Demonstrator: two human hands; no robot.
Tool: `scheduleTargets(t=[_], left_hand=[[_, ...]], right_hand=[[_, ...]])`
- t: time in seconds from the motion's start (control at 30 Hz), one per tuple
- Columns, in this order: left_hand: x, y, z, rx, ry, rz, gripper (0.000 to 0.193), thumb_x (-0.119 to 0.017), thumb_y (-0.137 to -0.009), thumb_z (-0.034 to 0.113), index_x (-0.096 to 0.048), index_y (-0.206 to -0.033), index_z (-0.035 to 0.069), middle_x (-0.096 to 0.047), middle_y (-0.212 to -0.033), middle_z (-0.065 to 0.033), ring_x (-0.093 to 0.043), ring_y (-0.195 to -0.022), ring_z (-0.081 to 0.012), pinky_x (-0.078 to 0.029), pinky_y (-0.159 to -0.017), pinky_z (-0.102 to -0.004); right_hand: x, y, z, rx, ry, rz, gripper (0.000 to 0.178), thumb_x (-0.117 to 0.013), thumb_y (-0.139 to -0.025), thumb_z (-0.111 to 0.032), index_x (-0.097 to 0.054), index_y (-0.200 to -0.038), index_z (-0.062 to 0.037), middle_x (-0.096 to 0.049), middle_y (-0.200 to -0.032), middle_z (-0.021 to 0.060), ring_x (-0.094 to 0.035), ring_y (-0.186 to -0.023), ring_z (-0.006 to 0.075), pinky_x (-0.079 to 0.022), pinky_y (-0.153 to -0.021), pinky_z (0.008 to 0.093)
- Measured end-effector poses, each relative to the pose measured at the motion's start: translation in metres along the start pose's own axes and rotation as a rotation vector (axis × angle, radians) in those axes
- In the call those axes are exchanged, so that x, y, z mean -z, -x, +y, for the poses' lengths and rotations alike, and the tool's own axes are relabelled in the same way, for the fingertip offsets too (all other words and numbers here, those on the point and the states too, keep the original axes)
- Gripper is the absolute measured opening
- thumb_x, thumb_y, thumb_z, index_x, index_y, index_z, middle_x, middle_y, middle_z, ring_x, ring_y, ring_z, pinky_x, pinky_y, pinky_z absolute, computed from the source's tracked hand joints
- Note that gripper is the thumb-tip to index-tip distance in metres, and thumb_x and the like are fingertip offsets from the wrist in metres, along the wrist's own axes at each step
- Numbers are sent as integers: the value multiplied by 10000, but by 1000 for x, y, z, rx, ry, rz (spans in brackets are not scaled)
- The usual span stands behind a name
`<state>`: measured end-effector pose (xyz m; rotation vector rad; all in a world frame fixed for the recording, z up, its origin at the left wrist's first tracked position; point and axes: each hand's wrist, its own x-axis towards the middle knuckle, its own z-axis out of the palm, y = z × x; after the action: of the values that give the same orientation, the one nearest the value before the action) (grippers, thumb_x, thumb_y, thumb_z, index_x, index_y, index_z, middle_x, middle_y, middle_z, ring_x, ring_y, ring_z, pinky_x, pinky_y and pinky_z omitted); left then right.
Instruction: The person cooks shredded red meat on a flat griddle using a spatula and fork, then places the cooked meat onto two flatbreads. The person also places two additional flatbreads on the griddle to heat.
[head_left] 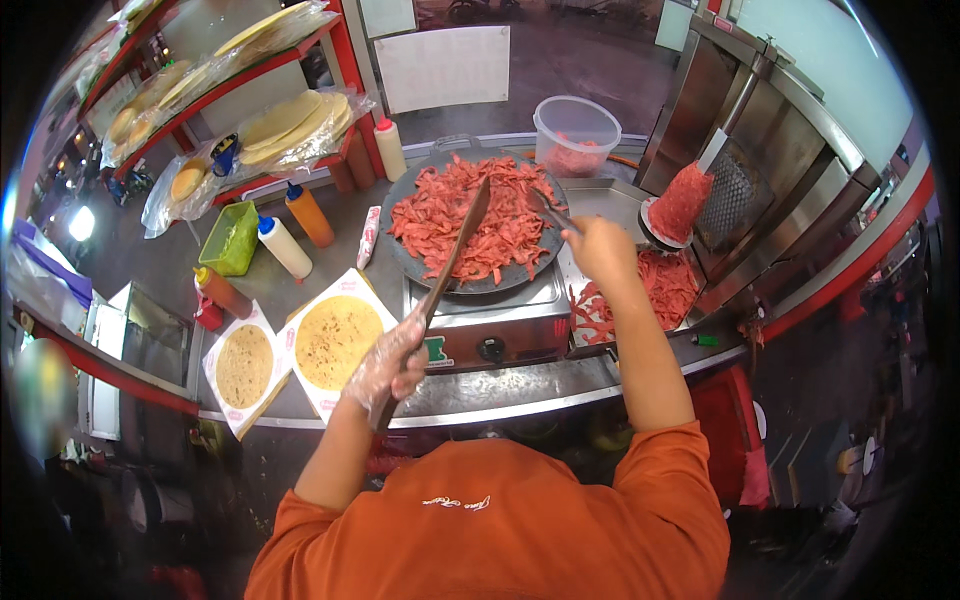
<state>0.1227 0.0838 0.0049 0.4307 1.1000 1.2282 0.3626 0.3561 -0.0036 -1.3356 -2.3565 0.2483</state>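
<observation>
At twelve o'clock in my head view sits a wide dark pan [408, 258], heaped with reddish meat strips [440, 205]. The gloved left hand [390, 360] is closed around a long flat utensil [462, 240] slanting over the heap; the right hand [605, 250] grips a shorter utensil [553, 212] at the pan's three o'clock side. At one o'clock, a clear tub [580, 118] holds more meat [575, 156]; at three, a metal tray [612, 200] carries loose strips [660, 285]. Between nine and ten, a green basket [226, 263] has contents I can't identify.
</observation>
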Motion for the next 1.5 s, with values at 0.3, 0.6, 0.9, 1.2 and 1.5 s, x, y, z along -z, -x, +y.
scheduleTargets(t=[0.3, 0.6, 0.9, 1.2, 1.5], left_hand=[[-13, 19, -8, 22, -79, 88, 626, -573, -1107, 409, -362, -1663, 215, -452, -713, 43, -336, -425, -30, -286, -372, -192], [-24, 41, -8, -7, 10, 222, 575, -586, -1108, 362, -397, -1636, 232, -447, -689, 46, -339, -401, -25, -285, -347, -185], [14, 29, 1, -148, -551, 60, 679, -476, -1139, 432, -218, -1728, 214, -429, -747, 32, -395, -494, -70, -408, -458, -246], [138, 151, 19, -266, -730, 65, 677, -458, -1110, 510, -292, -1716, 260, -515, -762, 7, -513, -612, -112, -451, -549, -300], [266, 231, 0, -151, -330, -168, 893, -647, -1062, 467, -201, -1713, 49, -434, -672, 43, -370, -503, -49, -334, -480, -232]], right_hand=[[16, 26, 21, 144, -160, 38, 379, -687, -1002, -354, -753, -1252, -77, -744, -1033, 207, -712, -967, 440, -553, -857, 530], [13, 2, 18, 115, -322, 88, 434, -689, -1016, -391, -731, -1291, -58, -742, -1165, 235, -707, -1068, 440, -553, -926, 496], [-4, 121, -48, -111, -1120, 204, 377, -599, -1119, -249, -611, -1388, 15, -621, -863, 28, -515, -561, 47, -379, -492, 211], [-147, 183, -221, 94, -933, -3, 396, -656, -1073, -239, -621, -1388, -3, -684, -998, 101, -647, -689, 188, -507, -588, 343], [-295, 22, -366, 438, 53, -93, 430, -734, -961, -309, -690, -1336, -104, -711, -1084, 195, -731, -913, 415, -593, -772, 497]])
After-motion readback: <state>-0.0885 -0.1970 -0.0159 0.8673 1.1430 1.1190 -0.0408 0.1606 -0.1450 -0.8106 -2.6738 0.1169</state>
